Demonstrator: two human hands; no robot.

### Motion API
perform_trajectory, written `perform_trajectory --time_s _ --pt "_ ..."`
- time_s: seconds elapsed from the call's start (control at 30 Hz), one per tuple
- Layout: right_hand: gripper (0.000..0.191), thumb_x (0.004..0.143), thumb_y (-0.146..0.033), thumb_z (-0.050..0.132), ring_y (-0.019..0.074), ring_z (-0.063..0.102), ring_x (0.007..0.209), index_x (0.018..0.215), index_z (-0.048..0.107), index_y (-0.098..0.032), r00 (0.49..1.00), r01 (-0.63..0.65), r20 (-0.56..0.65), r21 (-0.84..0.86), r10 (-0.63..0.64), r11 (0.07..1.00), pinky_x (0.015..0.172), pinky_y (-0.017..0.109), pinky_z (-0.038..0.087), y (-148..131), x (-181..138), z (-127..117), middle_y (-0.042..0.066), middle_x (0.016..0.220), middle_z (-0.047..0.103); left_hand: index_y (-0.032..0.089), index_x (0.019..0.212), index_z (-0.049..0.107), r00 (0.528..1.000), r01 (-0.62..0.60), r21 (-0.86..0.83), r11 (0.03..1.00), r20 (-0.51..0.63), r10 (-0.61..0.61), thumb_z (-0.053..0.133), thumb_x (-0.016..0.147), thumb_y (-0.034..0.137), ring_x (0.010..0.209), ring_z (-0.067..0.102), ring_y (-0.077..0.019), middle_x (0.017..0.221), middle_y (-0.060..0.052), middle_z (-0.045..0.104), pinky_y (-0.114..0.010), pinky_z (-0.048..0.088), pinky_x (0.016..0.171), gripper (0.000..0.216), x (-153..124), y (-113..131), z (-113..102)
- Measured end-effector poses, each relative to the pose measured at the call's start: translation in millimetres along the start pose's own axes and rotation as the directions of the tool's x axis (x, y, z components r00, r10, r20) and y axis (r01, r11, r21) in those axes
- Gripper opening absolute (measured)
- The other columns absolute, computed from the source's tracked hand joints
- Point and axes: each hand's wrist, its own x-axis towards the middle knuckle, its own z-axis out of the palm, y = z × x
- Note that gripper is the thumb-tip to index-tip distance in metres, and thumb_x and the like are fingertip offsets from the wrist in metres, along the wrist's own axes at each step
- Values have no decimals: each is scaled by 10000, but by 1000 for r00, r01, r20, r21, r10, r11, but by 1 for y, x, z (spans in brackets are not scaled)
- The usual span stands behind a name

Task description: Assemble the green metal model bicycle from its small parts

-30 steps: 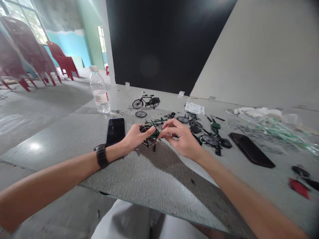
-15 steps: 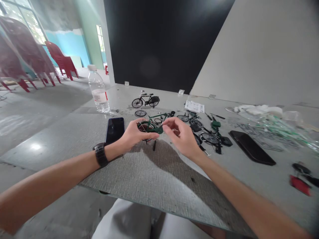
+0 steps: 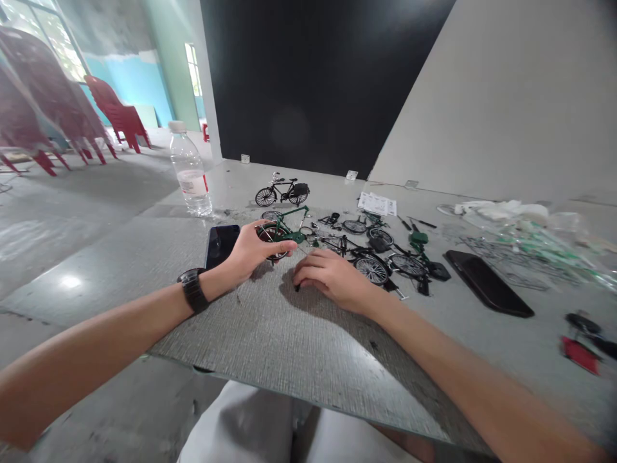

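My left hand [image 3: 253, 249] is closed around the rear of a green model bicycle [image 3: 284, 226], thumb along the near side. The bicycle has a rear wheel, but no front wheel shows on its frame. Just right of it, my right hand [image 3: 330, 276] rests low over the table with its fingers bent together. Its fingertips pinch a small black rod-like part [image 3: 297, 288] at the tabletop; most of that part is hidden. Behind the bicycle lies a loose spoked wheel [image 3: 271, 215].
A finished-looking black model bicycle [image 3: 284, 191] stands at the back. Several bicycle parts [image 3: 373, 267] and an instruction sheet [image 3: 377, 203] lie to the right, with a dark phone [image 3: 486, 283]. Another phone [image 3: 222, 244] and a water bottle [image 3: 190, 173] are at left; clear plastic packaging [image 3: 540, 238] lies far right.
My right hand has left the bicycle and come down to the small black part on the table. My left hand has shifted slightly left with the green bicycle.
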Motion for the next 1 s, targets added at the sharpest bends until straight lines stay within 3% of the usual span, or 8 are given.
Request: perform_trajectory --time_s 0.1,0.2,0.3,0.4,0.57,0.73,0.83,1.0 --pt "184 1014 -262 491 209 604 928 989 665 -208 982 -123 -144 29 126 992 865 384 469 4 -2 -10 65 967 692 167 833 624 1000 2 -18 1000 -28 -3 891 615 376 582 632 -139 719 -58 706 -246 499 490 404 1 0 0" --pt "223 1003 -270 479 193 601 843 1172 616 -217 863 -326 -363 133 352 936 733 334 481 12 -9 -26 86 1015 654 164 839 631 1000 19 -15 1000 -10 -19 885 629 407 577 633 -146 713 -67 708 -251 502 479 409 0 0 -1" --pt "212 1003 -342 469 172 559 710 1054 625 -206 754 -422 -460 209 469 882 645 323 453 21 -16 -36 77 898 624 163 863 637 999 42 5 999 -11 -42 882 628 413 571 630 -154 718 -76 713 -259 494 461 423 -1 0 0" --pt "217 970 -423 536 159 533 624 926 570 -213 708 -468 -449 280 545 838 600 315 440 24 -19 -37 33 726 585 161 870 645 1000 12 34 999 -23 -11 880 626 403 646 665 -182 743 -85 721 -270 510 506 416 -1 0 0" --pt "189 904 -379 628 189 622 708 965 611 -201 755 -516 -347 210 556 831 668 333 490 24 -19 -33 61 813 679 157 887 666 999 -28 95 995 -38 32 874 629 404 734 680 -209 807 -91 723 -285 522 557 413 0 -2 0" --pt "369 995 -241 378 243 660 936 1261 627 -183 865 -494 -122 -32 488 869 829 402 502 29 -19 -29 111 1061 715 161 908 658 1000 -11 78 997 -23 13 875 627 408 717 680 -214 809 -92 725 -278 506 523 432 -1 -3 1" --pt "388 1007 -207 316 259 630 1067 1207 645 -162 883 -465 -123 -114 452 878 906 410 483 32 -18 -22 133 1210 667 167 868 652 999 -28 76 997 -14 29 874 633 396 715 682 -205 825 -92 731 -280 520 550 397 -2 -3 2" --pt "365 1043 -278 312 246 628 992 1171 634 -160 914 -400 -139 -157 381 903 865 374 477 35 -12 -10 131 1121 662 160 845 654 999 -45 69 997 10 44 862 646 364 693 678 -190 783 -84 726 -281 526 578 353 -2 -4 3"
